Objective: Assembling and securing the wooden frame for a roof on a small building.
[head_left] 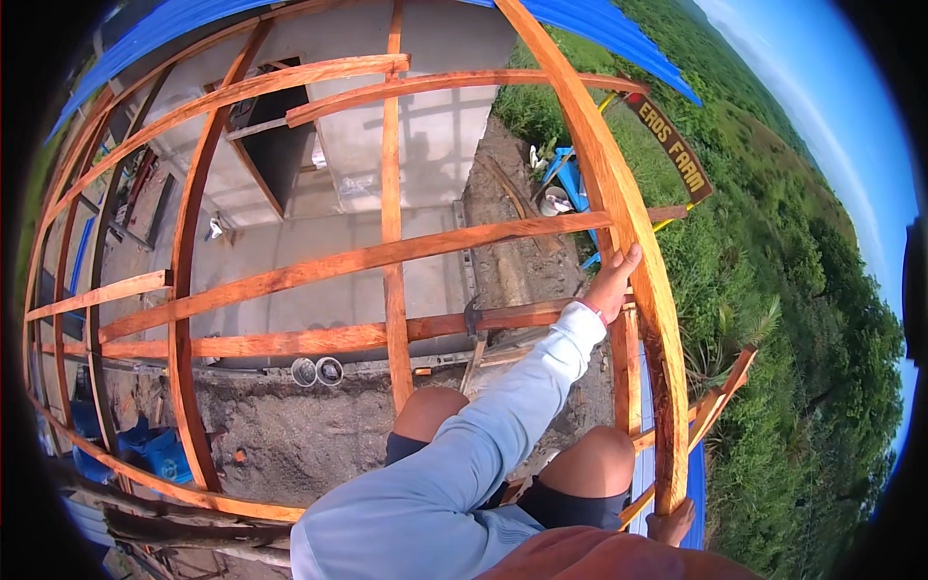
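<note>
A long reddish wooden beam (633,222) runs from the top middle of the head view down to the lower right, in front of my body. My left hand (609,284), at the end of a light blue sleeve, is closed on the beam's inner side, close to where a crosswise timber (387,254) meets it. Lower down, my right hand (670,523) grips the near end of the same beam; part of that hand is hidden under the wood. A hammer (472,317) hangs by its head on another crosswise timber (445,326) left of my left hand.
I sit high on an open wooden roof frame, my knees (592,462) between timbers. Below lie a concrete floor (329,261), gravel (300,435) and two buckets (330,371). Blue metal roofing (609,29) edges the far side. A sign (670,145) and green slope (802,290) lie right.
</note>
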Motion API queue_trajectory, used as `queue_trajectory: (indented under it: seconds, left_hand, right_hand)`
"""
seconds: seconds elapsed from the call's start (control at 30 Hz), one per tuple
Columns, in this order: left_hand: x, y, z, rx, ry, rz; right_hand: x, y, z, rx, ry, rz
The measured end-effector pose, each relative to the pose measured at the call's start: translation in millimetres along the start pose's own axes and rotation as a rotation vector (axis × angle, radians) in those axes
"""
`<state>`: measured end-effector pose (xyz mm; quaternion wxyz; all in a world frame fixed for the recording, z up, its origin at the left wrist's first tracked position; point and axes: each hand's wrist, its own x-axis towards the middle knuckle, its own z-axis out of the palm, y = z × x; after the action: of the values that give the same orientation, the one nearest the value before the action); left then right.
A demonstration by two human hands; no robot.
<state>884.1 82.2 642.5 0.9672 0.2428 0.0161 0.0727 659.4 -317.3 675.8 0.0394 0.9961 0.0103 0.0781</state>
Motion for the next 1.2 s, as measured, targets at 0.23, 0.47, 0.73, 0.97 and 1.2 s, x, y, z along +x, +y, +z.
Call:
queue_trajectory:
  seconds: [0.23, 0.47, 0.73, 0.97, 1.2]
  left_hand:
    - [-59, -95, 1, -0.145, -0.308, -0.488]
    - [-68, -105, 58, -0.370, -0.216, -0.258]
    - [32, 65, 55, -0.256, -0.185, 0.172]
    - [36, 80, -4, -0.222, -0.045, 0.145]
    - [23, 88, 13, -0.282, -0.294, 0.133]
  right_hand:
    - [229, -252, -66, 0.521, 0.049, -0.318]
    - [285, -313, -144, 0.607, 0.350, -0.725]
    - [161, -159, -106, 0.850, -0.281, -0.346]
    - [146, -306, -73, 1.042, -0.238, -0.538]
    - [221, -355, -44, 0.663, 0.371, -0.531]
